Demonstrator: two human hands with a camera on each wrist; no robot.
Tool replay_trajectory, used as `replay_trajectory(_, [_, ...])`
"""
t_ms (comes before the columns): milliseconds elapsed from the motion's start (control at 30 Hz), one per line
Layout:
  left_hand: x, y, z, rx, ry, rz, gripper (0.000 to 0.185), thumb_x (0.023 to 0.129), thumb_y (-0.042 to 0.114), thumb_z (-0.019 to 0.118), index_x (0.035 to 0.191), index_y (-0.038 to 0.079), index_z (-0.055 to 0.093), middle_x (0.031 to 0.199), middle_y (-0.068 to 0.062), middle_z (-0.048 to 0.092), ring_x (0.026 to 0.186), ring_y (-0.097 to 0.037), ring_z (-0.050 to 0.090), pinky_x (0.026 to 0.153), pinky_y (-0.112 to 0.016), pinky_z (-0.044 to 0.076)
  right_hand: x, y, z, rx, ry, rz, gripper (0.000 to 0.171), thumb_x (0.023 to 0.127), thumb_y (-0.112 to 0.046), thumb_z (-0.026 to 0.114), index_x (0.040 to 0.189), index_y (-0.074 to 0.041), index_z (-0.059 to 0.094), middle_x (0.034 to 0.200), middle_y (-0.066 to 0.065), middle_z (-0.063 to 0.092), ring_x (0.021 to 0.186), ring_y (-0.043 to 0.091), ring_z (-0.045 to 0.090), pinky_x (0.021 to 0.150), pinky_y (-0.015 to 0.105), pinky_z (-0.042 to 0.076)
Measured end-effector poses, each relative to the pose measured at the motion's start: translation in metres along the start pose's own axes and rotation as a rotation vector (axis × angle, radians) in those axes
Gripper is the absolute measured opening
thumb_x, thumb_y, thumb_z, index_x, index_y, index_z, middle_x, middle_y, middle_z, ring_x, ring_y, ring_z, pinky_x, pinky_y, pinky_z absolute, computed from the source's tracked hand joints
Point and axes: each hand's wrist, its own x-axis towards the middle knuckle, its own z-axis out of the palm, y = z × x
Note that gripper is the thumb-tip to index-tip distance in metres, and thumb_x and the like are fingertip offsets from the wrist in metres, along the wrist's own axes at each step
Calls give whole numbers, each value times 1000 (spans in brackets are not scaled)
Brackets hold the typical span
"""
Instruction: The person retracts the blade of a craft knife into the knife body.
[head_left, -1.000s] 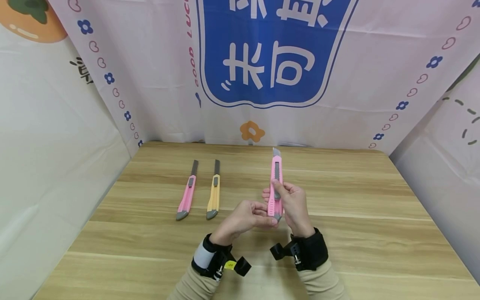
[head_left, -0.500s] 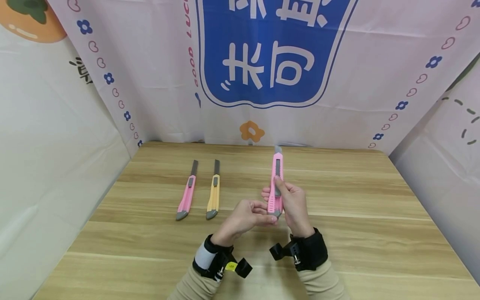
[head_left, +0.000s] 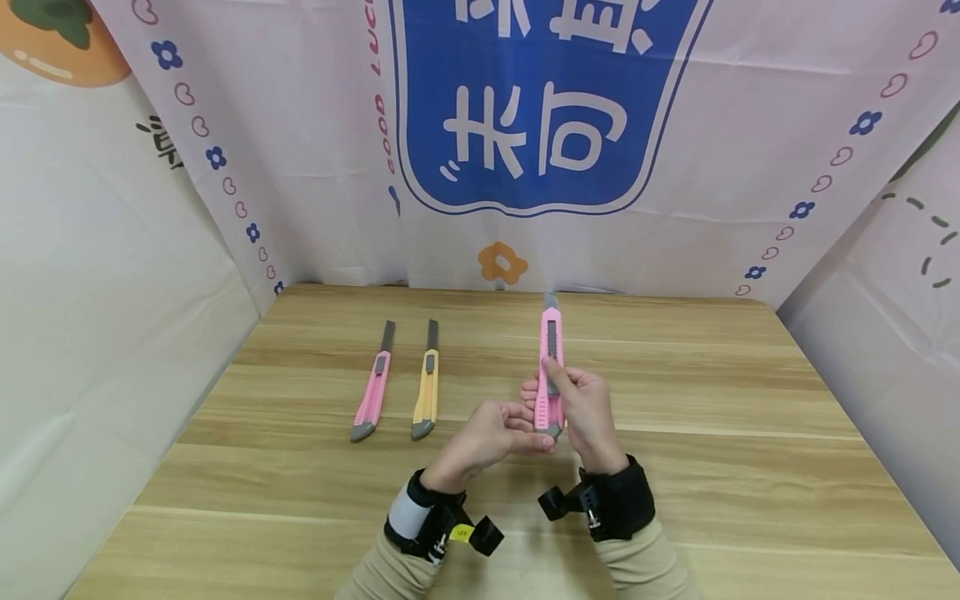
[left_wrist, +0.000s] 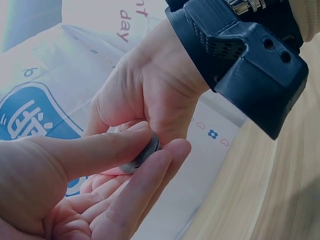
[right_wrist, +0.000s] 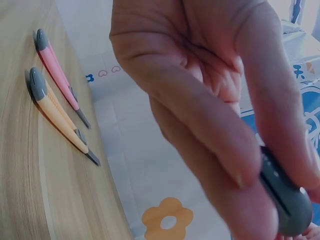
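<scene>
Two hands are closed on one pink utility knife point(head_left: 551, 367), held upright above the tabletop's point(head_left: 712, 400) middle: its body is gripped by the right hand point(head_left: 587, 412), its grey end pinched by the left hand point(head_left: 487, 437).

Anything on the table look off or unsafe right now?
Yes: the pink knife and the yellow knife lie on the table with long blades left extended. The held knife shows only a short tip.
</scene>
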Motion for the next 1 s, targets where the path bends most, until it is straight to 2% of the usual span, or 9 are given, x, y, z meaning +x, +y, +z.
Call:
replay_trajectory(133, [0, 0, 0, 2, 3, -2, 25, 82, 6, 74, 104, -3, 66, 96, -19, 74, 79, -13, 73, 77, -28, 61, 0, 0, 0, 8, -10, -12, 38, 97, -21, 59, 107, 16, 60, 64, -4, 73, 63, 12, 72, 65, 28, 62])
replay_trajectory(367, [-3, 2, -1, -21, -10, -21, 24, 85, 6, 71, 106, -3, 65, 97, -19, 75, 82, -16, 74, 86, -38, 60, -1, 0, 0, 9, -16, -29, 37, 97, -15, 57, 115, 18, 58, 63, -6, 73, 64, 10, 72, 66, 26, 62])
replay_trajectory(667, [-4, 4, -2, -22, -12, -15, 22, 85, 6, 71, 105, -3, 65, 96, -18, 75, 82, -15, 74, 83, -34, 60, -1, 0, 1, 12, -14, -29, 37, 97, -15, 56, 117, 17, 57, 64, -7, 73, 63, 9, 72, 65, 25, 61])
replay_trajectory(1000, [-5, 5, -2, -60, -27, -8, 21, 87, 1, 67, 107, -6, 64, 98, -22, 74, 83, -18, 74, 87, -40, 59, 0, 0, 1, 18, -22, -27, 37, 98, -13, 55, 118, 18, 56, 63, -6, 73, 64, 10, 73, 66, 27, 62])
